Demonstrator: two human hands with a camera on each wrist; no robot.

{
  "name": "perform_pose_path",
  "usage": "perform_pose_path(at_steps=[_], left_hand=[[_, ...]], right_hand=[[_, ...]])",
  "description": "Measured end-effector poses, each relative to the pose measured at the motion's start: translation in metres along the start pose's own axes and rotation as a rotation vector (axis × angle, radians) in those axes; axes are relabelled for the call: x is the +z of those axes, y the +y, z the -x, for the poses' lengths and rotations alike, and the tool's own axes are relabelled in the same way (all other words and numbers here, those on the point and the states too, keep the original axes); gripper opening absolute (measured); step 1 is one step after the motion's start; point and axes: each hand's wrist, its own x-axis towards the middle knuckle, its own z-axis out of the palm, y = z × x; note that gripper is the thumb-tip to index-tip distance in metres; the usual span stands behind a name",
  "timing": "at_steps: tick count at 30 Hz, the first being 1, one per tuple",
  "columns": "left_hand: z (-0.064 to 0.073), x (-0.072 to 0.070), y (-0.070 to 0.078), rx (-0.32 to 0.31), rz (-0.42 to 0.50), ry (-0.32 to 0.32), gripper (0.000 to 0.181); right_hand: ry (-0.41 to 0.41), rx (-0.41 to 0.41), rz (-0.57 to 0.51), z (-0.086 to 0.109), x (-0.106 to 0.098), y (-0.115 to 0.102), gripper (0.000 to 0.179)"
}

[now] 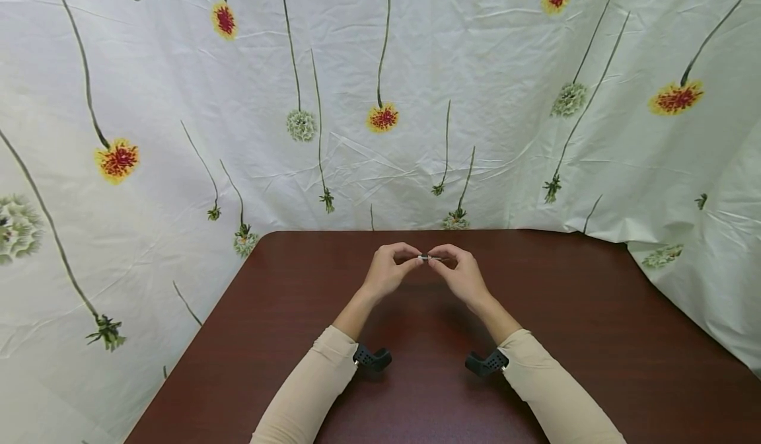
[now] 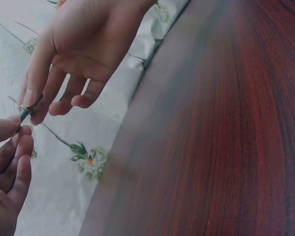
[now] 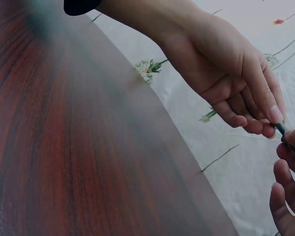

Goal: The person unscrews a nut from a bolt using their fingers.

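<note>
Observed from where I stand: a person holds both hands above the far part of a dark red-brown table (image 1: 410, 407), the fingertips of each close to the other's. Between them is a small dark bolt (image 1: 425, 258), roughly level across the gap, its thread visible from the right wrist; its ends are partly hidden by fingers. The left hand (image 1: 383, 275) pinches one end between thumb and fingertip. The right hand (image 1: 466, 279) pinches the other end likewise, its remaining fingers loosely bent and apart from the bolt. Whether a nut sits on the thread I cannot tell. Both forearms wear a beige sleeve (image 1: 309, 386), and each wrist carries a black mount (image 1: 373, 359) projecting inward over the table. Beyond the table's far edge hangs a white sheet (image 1: 351, 41) printed with upside-down flowers, visibly creased.
</note>
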Motion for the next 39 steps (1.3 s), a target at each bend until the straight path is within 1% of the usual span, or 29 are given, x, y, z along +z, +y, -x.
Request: perform_pose_path(at_steps=[4, 7, 11, 15, 20, 23, 24, 26, 30, 31, 33, 35, 36, 39], left_hand=[[0.000, 0.000, 0.000, -0.004, -0.003, 0.001, 0.010], [0.001, 0.000, 0.000, -0.009, -0.010, 0.002, 0.010], [0.000, 0.001, 0.000, -0.009, -0.025, 0.001, 0.010], [0.001, 0.001, -0.001, -0.012, -0.032, 0.000, 0.011], [0.000, 0.001, -0.001, -0.011, -0.028, 0.001, 0.010], [0.000, 0.001, -0.001, -0.011, -0.031, -0.002, 0.012], [0.000, 0.001, 0.000, -0.014, -0.031, -0.003, 0.012], [0.000, 0.001, 0.000, -0.021, -0.031, -0.007, 0.012], [0.001, 0.001, 0.000, -0.028, -0.027, -0.010, 0.010], [0.001, 0.001, 0.000, -0.029, -0.026, -0.011, 0.010], [0.001, 0.001, 0.000, -0.030, -0.025, -0.010, 0.009], [0.001, 0.002, 0.000, -0.032, -0.023, -0.012, 0.009], [0.001, 0.002, 0.000, -0.034, -0.023, -0.013, 0.009], [0.001, 0.002, -0.001, -0.028, -0.021, -0.014, 0.009]], right_hand=[[-0.010, 0.023, 0.001, 0.000, -0.001, 0.002, 0.025], [-0.020, 0.038, 0.008, 0.001, -0.001, 0.003, 0.024], [-0.019, 0.022, 0.002, -0.001, -0.001, 0.004, 0.020], [-0.029, 0.001, -0.015, -0.001, -0.001, 0.005, 0.025], [-0.033, 0.055, -0.018, 0.001, -0.001, 0.003, 0.026], [-0.020, 0.060, -0.022, 0.001, -0.001, 0.003, 0.022], [-0.017, 0.048, -0.014, 0.002, -0.002, -0.003, 0.020], [-0.014, 0.022, -0.006, 0.002, -0.002, -0.004, 0.017], [-0.012, 0.006, 0.017, 0.007, -0.002, -0.023, 0.018], [-0.009, 0.013, 0.020, 0.006, -0.001, -0.020, 0.019], [-0.005, 0.029, 0.029, 0.007, 0.000, -0.022, 0.020], [-0.001, 0.036, 0.036, 0.004, 0.001, -0.012, 0.020], [0.001, 0.038, 0.031, 0.002, 0.001, -0.007, 0.020], [0.004, 0.020, 0.024, 0.001, 0.001, -0.001, 0.021]])
